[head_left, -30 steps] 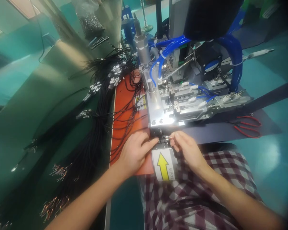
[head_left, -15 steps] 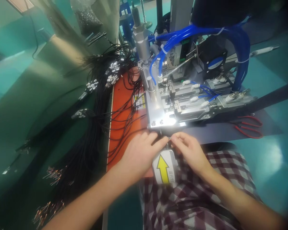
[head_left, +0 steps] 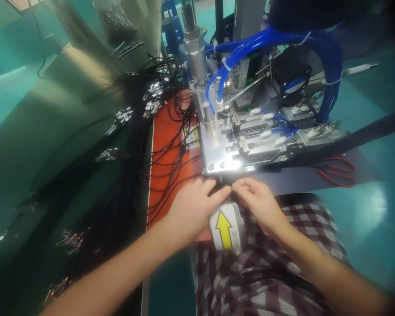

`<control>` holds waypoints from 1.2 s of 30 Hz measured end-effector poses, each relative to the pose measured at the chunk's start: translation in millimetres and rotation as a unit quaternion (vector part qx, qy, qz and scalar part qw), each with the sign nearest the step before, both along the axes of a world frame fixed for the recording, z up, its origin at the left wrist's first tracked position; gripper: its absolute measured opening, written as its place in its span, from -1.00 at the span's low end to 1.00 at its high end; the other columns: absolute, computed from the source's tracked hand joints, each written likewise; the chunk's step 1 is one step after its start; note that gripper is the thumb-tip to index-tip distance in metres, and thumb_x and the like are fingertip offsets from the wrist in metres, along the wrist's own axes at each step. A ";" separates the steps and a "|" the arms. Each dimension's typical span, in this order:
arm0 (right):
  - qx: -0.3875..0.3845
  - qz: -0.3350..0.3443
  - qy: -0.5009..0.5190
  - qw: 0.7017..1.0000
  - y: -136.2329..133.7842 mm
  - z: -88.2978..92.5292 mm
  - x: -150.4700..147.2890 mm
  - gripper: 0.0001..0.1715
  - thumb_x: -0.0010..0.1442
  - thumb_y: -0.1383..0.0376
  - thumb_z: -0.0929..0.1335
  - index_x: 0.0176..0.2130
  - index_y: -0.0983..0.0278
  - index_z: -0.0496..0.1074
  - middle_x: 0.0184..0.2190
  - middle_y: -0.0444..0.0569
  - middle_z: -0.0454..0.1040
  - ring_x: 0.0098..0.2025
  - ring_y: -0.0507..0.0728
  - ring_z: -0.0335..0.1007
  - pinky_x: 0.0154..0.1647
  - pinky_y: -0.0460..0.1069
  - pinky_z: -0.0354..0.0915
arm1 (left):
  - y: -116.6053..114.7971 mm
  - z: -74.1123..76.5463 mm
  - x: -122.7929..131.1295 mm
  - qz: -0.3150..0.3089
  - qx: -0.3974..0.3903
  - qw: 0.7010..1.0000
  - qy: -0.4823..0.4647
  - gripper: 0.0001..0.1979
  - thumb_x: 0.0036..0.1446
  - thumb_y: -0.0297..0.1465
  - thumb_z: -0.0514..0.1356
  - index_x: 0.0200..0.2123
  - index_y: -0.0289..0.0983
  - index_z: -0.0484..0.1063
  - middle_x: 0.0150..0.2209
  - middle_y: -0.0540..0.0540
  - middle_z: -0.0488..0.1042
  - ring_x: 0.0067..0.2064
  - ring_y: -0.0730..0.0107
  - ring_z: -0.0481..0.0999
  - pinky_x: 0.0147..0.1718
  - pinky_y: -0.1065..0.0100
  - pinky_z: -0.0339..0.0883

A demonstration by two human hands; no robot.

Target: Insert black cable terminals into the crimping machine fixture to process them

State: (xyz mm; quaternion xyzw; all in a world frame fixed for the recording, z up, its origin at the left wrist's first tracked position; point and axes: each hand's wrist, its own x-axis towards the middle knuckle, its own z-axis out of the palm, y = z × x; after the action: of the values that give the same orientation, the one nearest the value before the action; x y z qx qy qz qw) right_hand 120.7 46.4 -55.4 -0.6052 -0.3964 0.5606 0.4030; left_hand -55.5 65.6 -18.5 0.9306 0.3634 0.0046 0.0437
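Note:
My left hand [head_left: 195, 199] reaches over the near edge of a metal fixture [head_left: 213, 151], its fingers curled and its thumb pointing right. My right hand [head_left: 255, 199] is closed in a pinch, its fingertips meeting the left thumb tip. Something tiny sits between the two hands, too small to name. Thin black cables [head_left: 171, 186] run across the orange bench top toward the fixture and my left hand; their ends there are hidden. Just below my fingers is a white cover with a yellow arrow [head_left: 224, 228].
Bundles of black cables [head_left: 131, 162] with metal connectors [head_left: 123, 115] hang along the bench's left side. Blue air hoses [head_left: 266, 39] arch over the fixture. Red-handled pliers [head_left: 337, 171] lie to the right. A checkered cloth [head_left: 309, 219] covers my lap.
The view has shifted slightly. Both hands stay in nearly the same place, fingertips still together; the small reddish bit between them shows less clearly now.

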 end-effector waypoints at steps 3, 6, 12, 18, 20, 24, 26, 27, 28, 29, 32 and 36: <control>0.009 0.022 0.041 0.999 -0.8 -1.0 7.3 -0.69 0.12 0.11 0.31 -0.48 0.29 0.34 -0.61 -0.17 0.28 -0.61 -0.02 0.08 -0.58 -0.08 0.06 | -4.1 -12.3 -8.9 -0.008 0.023 0.996 -0.087 -0.58 0.23 -0.55 -0.03 0.14 -0.21 0.27 -0.25 -0.14 0.34 -0.26 0.25 0.29 -0.33 0.27 0.28; 0.024 0.011 0.062 0.998 -2.8 -1.7 9.9 -0.68 0.18 0.10 0.27 -0.40 0.29 0.38 -0.54 -0.14 0.33 -0.60 -0.02 0.11 -0.55 -0.07 0.10 | -11.6 -16.0 -17.6 0.033 0.005 0.987 -0.160 -0.64 0.27 -0.55 -0.07 0.08 -0.30 0.29 -0.24 -0.16 0.36 -0.21 0.26 0.31 -0.25 0.26 0.31; 0.010 0.010 -0.004 1.000 -1.3 5.2 3.4 -0.74 0.13 0.16 0.31 -0.48 0.27 0.34 -0.59 -0.15 0.35 -0.60 0.00 0.16 -0.58 -0.08 0.12 | -21.6 -10.8 -27.3 0.146 -0.031 0.971 -0.189 -0.84 0.25 -0.53 0.01 -0.17 -0.31 0.35 -0.25 -0.14 0.40 -0.18 0.26 0.34 -0.16 0.21 0.32; -0.009 -0.009 0.012 1.000 1.1 5.0 -0.9 -0.77 0.04 0.18 0.36 -0.49 0.27 0.32 -0.63 -0.18 0.31 -0.61 -0.02 0.12 -0.61 -0.10 0.08 | -16.9 -12.5 -33.2 0.087 0.024 0.983 -0.157 -0.77 0.23 -0.60 -0.03 -0.16 -0.34 0.39 -0.27 -0.17 0.42 -0.21 0.27 0.39 -0.23 0.27 0.37; -0.007 -0.012 0.027 1.000 1.4 4.3 -1.1 -0.75 0.04 0.16 0.36 -0.51 0.27 0.31 -0.64 -0.19 0.30 -0.62 -0.02 0.11 -0.60 -0.09 0.08 | -15.1 -11.3 -34.8 0.063 0.044 0.987 -0.138 -0.73 0.21 -0.63 -0.05 -0.14 -0.36 0.39 -0.26 -0.18 0.42 -0.22 0.28 0.39 -0.26 0.28 0.37; -0.004 -0.015 0.043 0.999 0.8 4.9 -1.0 -0.71 0.03 0.12 0.39 -0.51 0.26 0.30 -0.64 -0.21 0.29 -0.62 -0.02 0.12 -0.58 -0.09 0.10 | -11.8 -8.1 -36.6 0.032 0.064 0.990 -0.124 -0.72 0.19 -0.65 -0.06 -0.15 -0.39 0.40 -0.28 -0.20 0.43 -0.24 0.28 0.39 -0.29 0.29 0.37; -0.006 -0.016 0.046 0.999 0.3 5.3 -1.0 -0.70 0.04 0.11 0.39 -0.51 0.25 0.30 -0.64 -0.21 0.28 -0.62 -0.02 0.12 -0.58 -0.08 0.10 | -9.9 -8.1 -37.4 0.019 0.077 0.989 -0.124 -0.72 0.21 -0.63 -0.06 -0.15 -0.40 0.40 -0.29 -0.21 0.44 -0.26 0.29 0.39 -0.30 0.30 0.37; -0.009 -0.017 0.051 0.998 0.1 5.3 -1.0 -0.70 0.04 0.11 0.39 -0.51 0.25 0.30 -0.64 -0.21 0.28 -0.62 -0.02 0.12 -0.58 -0.08 0.10 | -8.8 -8.7 -37.9 0.012 0.084 0.988 -0.125 -0.73 0.23 -0.62 -0.07 -0.15 -0.39 0.40 -0.30 -0.21 0.44 -0.27 0.29 0.40 -0.31 0.30 0.37; -0.015 -0.019 0.059 0.998 0.0 5.1 -1.1 -0.69 0.04 0.12 0.40 -0.51 0.25 0.30 -0.64 -0.21 0.28 -0.62 -0.02 0.12 -0.58 -0.08 0.10 | -7.7 -9.7 -38.6 0.004 0.093 0.987 -0.127 -0.73 0.24 -0.60 -0.07 -0.15 -0.38 0.40 -0.30 -0.20 0.44 -0.27 0.30 0.40 -0.32 0.30 0.37; -0.022 -0.021 0.069 0.997 0.1 4.8 -1.1 -0.69 0.03 0.12 0.40 -0.52 0.26 0.30 -0.63 -0.21 0.29 -0.61 -0.02 0.12 -0.58 -0.08 0.09 | -6.5 -11.0 -39.4 -0.007 0.104 0.986 -0.130 -0.74 0.25 -0.59 -0.07 -0.15 -0.38 0.40 -0.31 -0.20 0.44 -0.28 0.30 0.40 -0.32 0.30 0.38; -0.044 -0.021 0.099 0.994 1.3 3.8 -1.1 -0.69 0.00 0.13 0.41 -0.54 0.27 0.30 -0.64 -0.22 0.29 -0.61 -0.04 0.11 -0.57 -0.09 0.08 | -2.4 -15.4 -42.9 -0.046 0.147 0.979 -0.133 -0.77 0.26 -0.58 -0.04 -0.14 -0.40 0.38 -0.31 -0.22 0.46 -0.28 0.30 0.41 -0.33 0.28 0.38; -0.073 -0.009 0.127 0.989 4.8 4.3 0.5 -0.68 -0.03 0.13 0.42 -0.55 0.27 0.28 -0.65 -0.25 0.26 -0.61 -0.06 0.11 -0.52 -0.10 0.12 | 1.6 -17.9 -46.5 -0.085 0.191 0.971 -0.117 -0.79 0.22 -0.61 0.02 -0.13 -0.41 0.38 -0.29 -0.23 0.49 -0.27 0.27 0.42 -0.35 0.27 0.37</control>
State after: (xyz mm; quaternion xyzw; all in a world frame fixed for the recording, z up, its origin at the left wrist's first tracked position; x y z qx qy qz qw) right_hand 121.2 51.1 -51.0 -0.5605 -0.2948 0.6564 0.4100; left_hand -102.0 67.2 -36.4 0.9422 0.2677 0.1791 -0.0927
